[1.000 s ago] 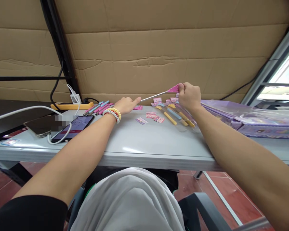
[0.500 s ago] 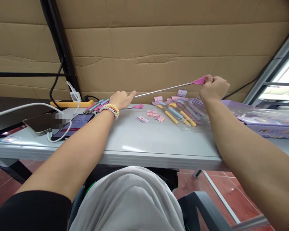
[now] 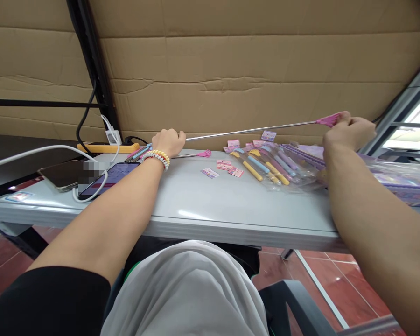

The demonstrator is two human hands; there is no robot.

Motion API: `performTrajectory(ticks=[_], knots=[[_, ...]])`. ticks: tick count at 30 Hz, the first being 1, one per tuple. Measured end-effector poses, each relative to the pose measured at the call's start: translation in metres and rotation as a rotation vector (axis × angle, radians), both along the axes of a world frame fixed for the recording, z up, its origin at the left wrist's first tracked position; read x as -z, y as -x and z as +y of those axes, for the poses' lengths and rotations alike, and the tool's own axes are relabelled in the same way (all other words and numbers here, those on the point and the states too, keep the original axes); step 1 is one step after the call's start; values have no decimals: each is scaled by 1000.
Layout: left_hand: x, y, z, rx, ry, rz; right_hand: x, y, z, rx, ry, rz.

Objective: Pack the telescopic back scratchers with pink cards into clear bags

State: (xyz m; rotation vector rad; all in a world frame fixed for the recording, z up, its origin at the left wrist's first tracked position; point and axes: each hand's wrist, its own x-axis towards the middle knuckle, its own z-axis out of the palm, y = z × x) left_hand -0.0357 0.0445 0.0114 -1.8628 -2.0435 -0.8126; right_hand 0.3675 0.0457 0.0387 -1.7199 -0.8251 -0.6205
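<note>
Looks like a makeshift work corner in a shop or workshop, too tightly framed to tell which. Has a grey table (image 3: 266,207) in front of creased cardboard sheeting (image 3: 210,60) and a black metal post (image 3: 92,60), above a red tiled floor (image 3: 336,270), with a dark grey chair armrest (image 3: 305,308) before it and a metal-framed window (image 3: 415,119) at far right. Holds alike goods in several colours, back scratchers (image 3: 253,171) in clear plastic, near loose printed cards (image 3: 235,172), a purple box (image 3: 411,190), phones (image 3: 121,171) and a yellow power strip (image 3: 122,148).
</note>
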Motion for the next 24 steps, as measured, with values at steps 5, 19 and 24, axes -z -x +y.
performTrajectory(ticks=[5,19,24], knots=[[1,2,0,-72,-49,-16,0,9,-2,21,-44,170],[-3,-14,-22,-36,-63,32,-1,103,-18,-450,83,-144],[-1,-30,-37,69,-34,91,8,149,-29,-682,102,-249]])
